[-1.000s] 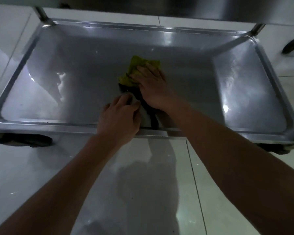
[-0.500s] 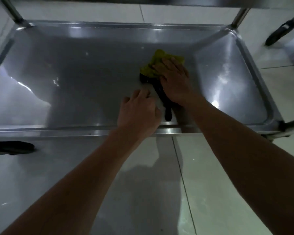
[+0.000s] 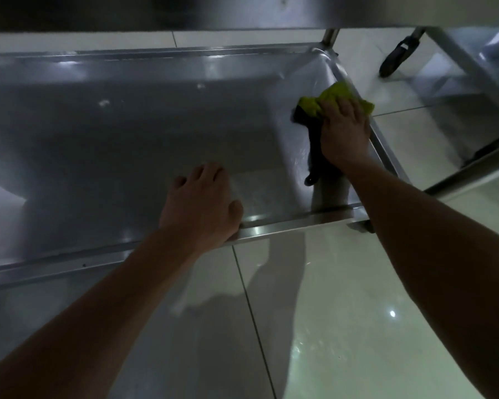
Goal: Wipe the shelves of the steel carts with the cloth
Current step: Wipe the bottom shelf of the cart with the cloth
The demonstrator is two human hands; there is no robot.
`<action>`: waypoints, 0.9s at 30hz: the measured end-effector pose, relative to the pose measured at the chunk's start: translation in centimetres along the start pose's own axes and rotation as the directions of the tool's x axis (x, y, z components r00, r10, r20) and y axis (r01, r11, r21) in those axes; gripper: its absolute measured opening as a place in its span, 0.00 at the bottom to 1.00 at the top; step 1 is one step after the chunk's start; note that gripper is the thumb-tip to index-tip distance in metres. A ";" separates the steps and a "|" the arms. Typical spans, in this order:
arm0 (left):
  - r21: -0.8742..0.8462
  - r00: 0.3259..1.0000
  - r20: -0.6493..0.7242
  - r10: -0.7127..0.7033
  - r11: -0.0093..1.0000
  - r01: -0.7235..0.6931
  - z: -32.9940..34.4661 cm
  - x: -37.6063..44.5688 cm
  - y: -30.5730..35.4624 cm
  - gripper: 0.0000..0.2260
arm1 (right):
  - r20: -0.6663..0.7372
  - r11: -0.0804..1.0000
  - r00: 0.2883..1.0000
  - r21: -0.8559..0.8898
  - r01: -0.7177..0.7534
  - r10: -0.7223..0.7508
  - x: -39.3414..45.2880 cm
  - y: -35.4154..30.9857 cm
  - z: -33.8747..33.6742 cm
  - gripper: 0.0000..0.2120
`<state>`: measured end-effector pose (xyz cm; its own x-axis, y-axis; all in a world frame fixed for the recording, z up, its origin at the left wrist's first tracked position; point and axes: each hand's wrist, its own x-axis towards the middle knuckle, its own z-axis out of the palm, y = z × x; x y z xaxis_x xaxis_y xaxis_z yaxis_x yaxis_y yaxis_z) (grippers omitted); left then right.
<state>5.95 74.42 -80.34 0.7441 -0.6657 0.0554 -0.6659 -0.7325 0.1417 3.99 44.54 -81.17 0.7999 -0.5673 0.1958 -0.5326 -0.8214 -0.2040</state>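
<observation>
Steel cart shelf point(image 3: 121, 145) over glossy floor tiles point(image 3: 357, 283), right hand point(image 3: 343, 131) flat on yellow cloth point(image 3: 329, 100), left hand point(image 3: 202, 203) loose on rim.

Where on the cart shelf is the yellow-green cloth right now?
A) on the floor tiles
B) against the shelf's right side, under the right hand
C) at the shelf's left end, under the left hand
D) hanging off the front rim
B: the right hand presses the cloth down beside the shelf's right rim, while the left hand rests at the front rim.
</observation>
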 end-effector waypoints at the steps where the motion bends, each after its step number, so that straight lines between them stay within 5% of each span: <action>1: -0.006 1.000 -0.011 0.013 1.000 -0.013 0.2 0.1 0.2 0.19 | 0.010 0.999 0.999 0.016 -0.038 0.038 0.2 0.7 -0.2 0.22; 5: -0.022 0.999 0.032 0.032 0.999 -0.031 0.3 0.2 0.8 0.31 | 0.032 0.998 0.998 0.033 -0.059 0.058 0.9 2.1 -0.7 0.22; 10: 0.036 0.958 0.262 0.113 0.991 -0.127 -0.7 0.3 -1.1 0.57 | 0.097 0.999 0.995 0.031 -0.006 0.002 -1.2 2.9 -1.9 0.22; 13: 0.058 0.957 0.259 0.128 0.987 -0.148 -0.6 0.3 -1.5 0.58 | 0.030 0.998 0.998 0.020 0.059 -0.060 -4.6 3.4 -3.0 0.20; 20: -0.001 0.976 0.162 0.145 0.989 -0.147 0.2 0.5 -1.5 0.55 | 0.060 0.984 0.983 -0.033 -0.174 0.176 -11.9 1.8 -4.1 0.22; 27: -0.074 0.979 0.148 0.141 0.989 -0.132 0.0 0.1 -1.5 0.56 | 0.033 0.982 0.982 -0.020 -0.185 0.186 -14.8 0.2 -3.9 0.21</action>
<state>7.04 75.48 -80.59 0.6263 -0.7762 -0.0725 -0.7522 -0.6260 0.2058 -9.04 52.49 -80.36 0.6955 -0.7080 0.1230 -0.6772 -0.7030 -0.2172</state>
